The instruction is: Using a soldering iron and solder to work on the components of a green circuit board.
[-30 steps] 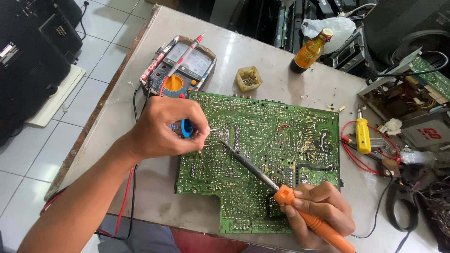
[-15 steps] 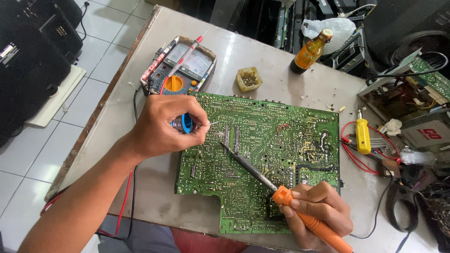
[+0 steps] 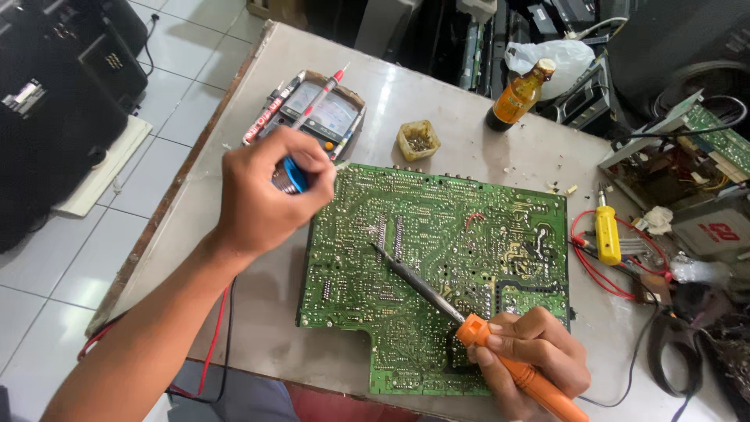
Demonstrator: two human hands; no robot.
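Both hands (image 3: 266, 191) grip tools over board (image 3: 437, 258)

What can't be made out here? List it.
Head view only:
- Blue spool: mostly hidden inside the left hand.
- Orange-handled soldering iron: its handle end is cut off by the bottom edge, below the right hand.
- Green circuit board: the joint at the tip is too small.

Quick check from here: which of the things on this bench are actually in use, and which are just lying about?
In use:
- soldering iron, gripped by the right hand, tip on the board
- blue solder spool, held in the left hand
- green circuit board

Lying about:
- multimeter with probes on top
- amber bottle
- yellow screwdriver
- small flux tin
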